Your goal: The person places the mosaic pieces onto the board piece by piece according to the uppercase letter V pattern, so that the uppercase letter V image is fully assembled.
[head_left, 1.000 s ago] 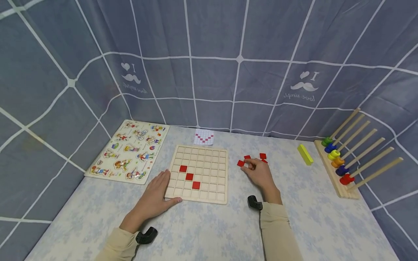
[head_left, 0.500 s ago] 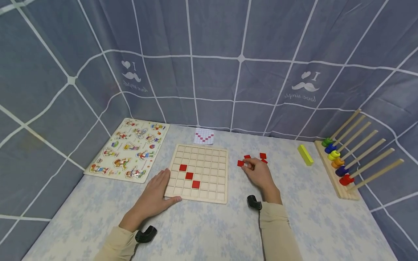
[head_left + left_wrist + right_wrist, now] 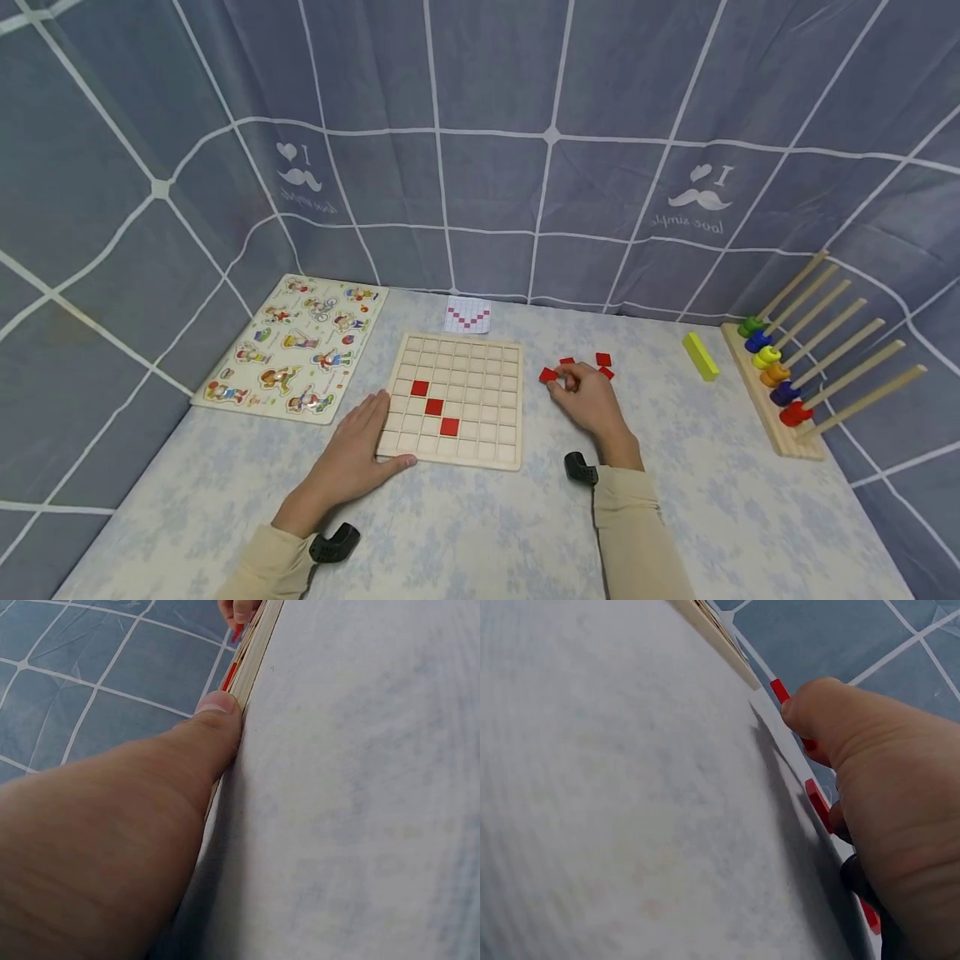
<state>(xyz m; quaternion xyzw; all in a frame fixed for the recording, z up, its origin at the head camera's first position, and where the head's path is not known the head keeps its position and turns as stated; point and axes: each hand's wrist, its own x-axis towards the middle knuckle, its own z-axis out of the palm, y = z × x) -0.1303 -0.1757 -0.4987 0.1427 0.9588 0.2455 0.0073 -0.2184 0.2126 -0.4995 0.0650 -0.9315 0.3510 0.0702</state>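
Note:
My left hand [image 3: 352, 450] lies along the left side of a square wooden grid board [image 3: 487, 460], its fingers straight and its thumb at the front edge. Three red tiles [image 3: 433, 407] sit in the board's cells in a diagonal line. To the right of the board, my right hand [image 3: 592, 402] pinches a red square tile [image 3: 548, 375] between thumb and fingers. In the right wrist view this tile [image 3: 780, 691] shows up at the thumb tip, raised off the table. Several other red tiles [image 3: 603, 359] lie around the fingertips, partly hidden by the hand.
Behind the board lies a small paper card [image 3: 468, 315] with a V pattern of red squares. A picture puzzle board [image 3: 341, 317] is at the left. On the right are a yellow block [image 3: 701, 357] and a peg stand [image 3: 806, 446] with coloured rings.
My right hand has shifted slightly left with the pinched red tile, which has moved off its earlier spot. The left hand stays on the board.

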